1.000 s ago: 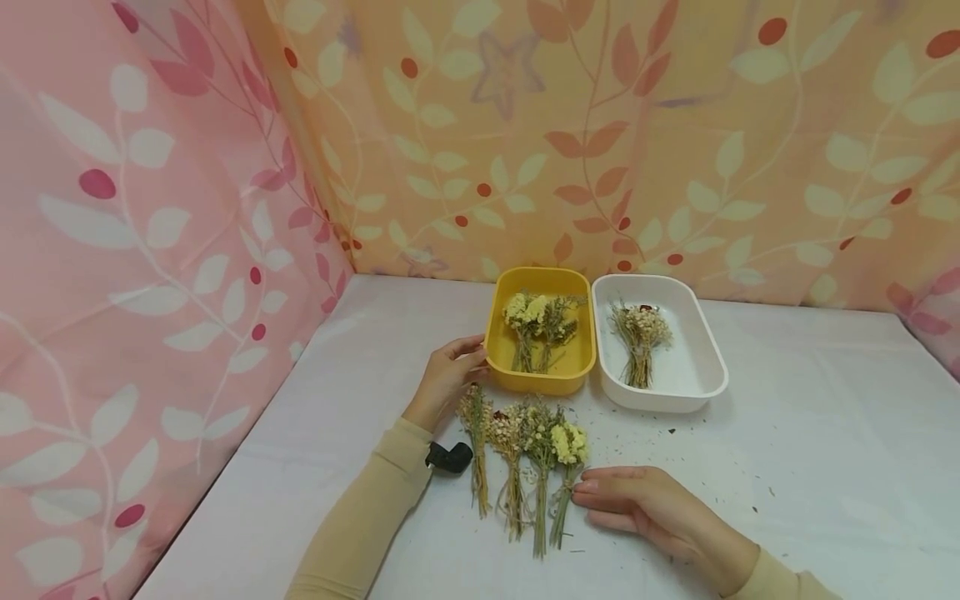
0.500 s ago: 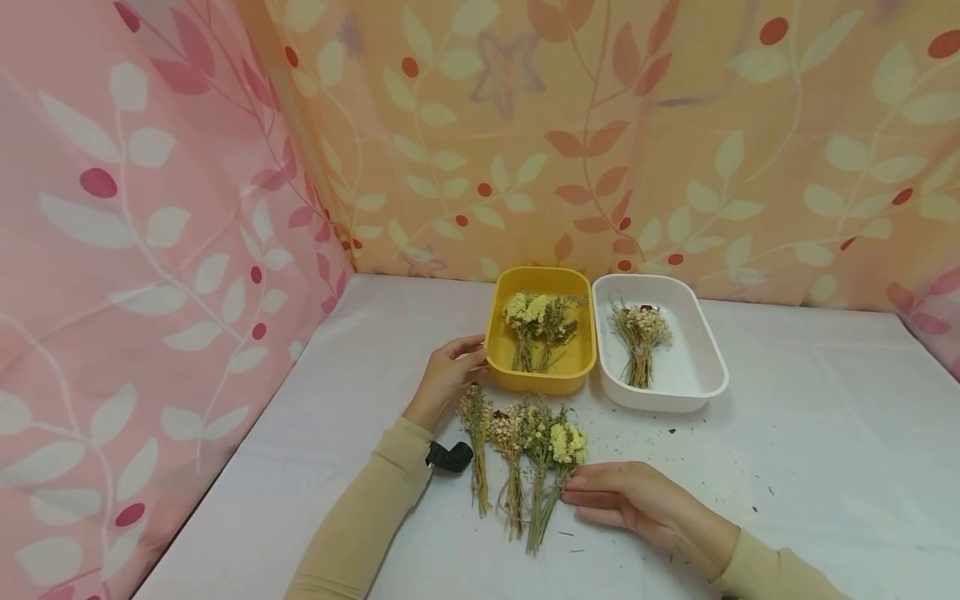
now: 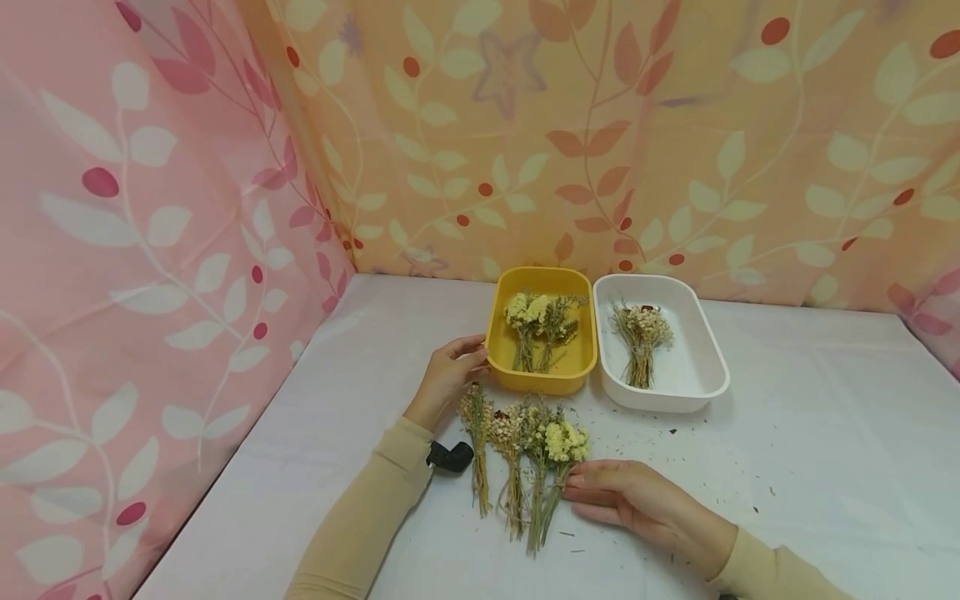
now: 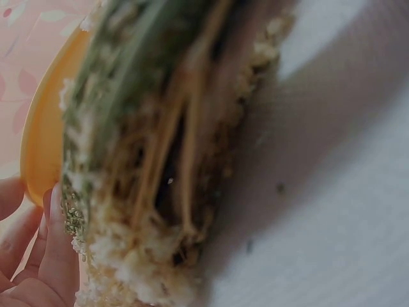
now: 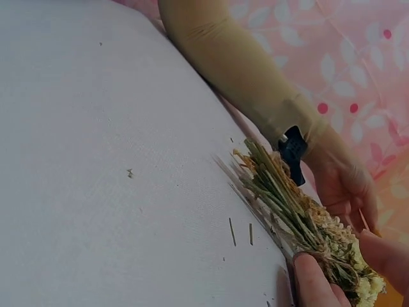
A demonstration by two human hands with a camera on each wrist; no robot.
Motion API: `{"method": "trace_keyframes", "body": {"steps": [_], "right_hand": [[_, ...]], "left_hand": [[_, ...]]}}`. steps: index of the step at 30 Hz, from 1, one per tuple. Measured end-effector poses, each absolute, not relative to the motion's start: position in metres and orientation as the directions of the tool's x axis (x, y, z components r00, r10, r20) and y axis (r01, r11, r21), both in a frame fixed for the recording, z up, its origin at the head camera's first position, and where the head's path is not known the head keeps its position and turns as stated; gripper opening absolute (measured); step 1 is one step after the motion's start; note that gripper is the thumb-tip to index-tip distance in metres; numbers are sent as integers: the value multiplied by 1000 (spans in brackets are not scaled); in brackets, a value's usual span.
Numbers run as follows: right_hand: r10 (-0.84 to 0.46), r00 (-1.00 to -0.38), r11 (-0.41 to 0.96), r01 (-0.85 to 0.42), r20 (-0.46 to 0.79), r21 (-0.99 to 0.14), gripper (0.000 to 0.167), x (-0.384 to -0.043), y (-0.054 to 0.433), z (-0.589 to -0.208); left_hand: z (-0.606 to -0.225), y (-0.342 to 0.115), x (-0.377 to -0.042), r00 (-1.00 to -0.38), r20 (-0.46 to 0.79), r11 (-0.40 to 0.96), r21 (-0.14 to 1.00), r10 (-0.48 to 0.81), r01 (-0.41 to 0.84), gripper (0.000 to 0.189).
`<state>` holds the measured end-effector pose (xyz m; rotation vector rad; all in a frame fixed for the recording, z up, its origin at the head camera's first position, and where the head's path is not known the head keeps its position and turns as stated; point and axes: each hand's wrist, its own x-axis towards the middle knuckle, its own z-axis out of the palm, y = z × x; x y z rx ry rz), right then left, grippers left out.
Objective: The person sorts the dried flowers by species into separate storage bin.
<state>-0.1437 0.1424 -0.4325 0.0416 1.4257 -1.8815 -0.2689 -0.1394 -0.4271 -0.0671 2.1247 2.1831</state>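
In the head view my left hand (image 3: 441, 379) holds the left side of a yellow tub (image 3: 536, 382), fingertips at its rim and wall. My right hand (image 3: 648, 507) pinches a bunch of dried yellow flowers (image 3: 567, 442) just below the blooms; the right wrist view shows thumb and fingers either side of its twine tie. This bunch lies against a greenish dried bunch (image 3: 537, 467). Left of these are a cream bunch (image 3: 512, 467) with a dark red bloom and another slim dried bunch (image 3: 477, 450). Blurred stems and blooms (image 4: 147, 256) fill much of the left wrist view.
Two dried bunches (image 3: 536, 321) lie inside the yellow tub. A white tub (image 3: 662, 401) stands right beside it, holding cream dried flowers (image 3: 641, 337). Plant crumbs and stem bits (image 3: 573, 542) are scattered over the white tabletop (image 3: 825, 450). Patterned fabric walls (image 3: 675, 167) border the back and left.
My right hand has moved slightly left, bringing the yellow bunch up against the greenish bunch; its blooms have turned a little. Cut stem bits now show beside it. My left hand stays at the yellow tub.
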Motion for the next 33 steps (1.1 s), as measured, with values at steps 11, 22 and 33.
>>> {"method": "trace_keyframes", "body": {"steps": [11, 22, 33], "right_hand": [[-482, -744, -112, 577, -464, -809, 39, -145, 134, -434], [-445, -775, -55, 524, -449, -850, 6, -145, 125, -436], [-371, -816, -39, 491, -444, -870, 9, -143, 125, -435]], "left_hand": [[-425, -139, -268, -995, -98, -36, 994, 34, -100, 41], [-425, -140, -267, -995, -93, -45, 995, 28, -94, 41], [-427, -138, -268, -995, -96, -49, 994, 23, -97, 40]]}}
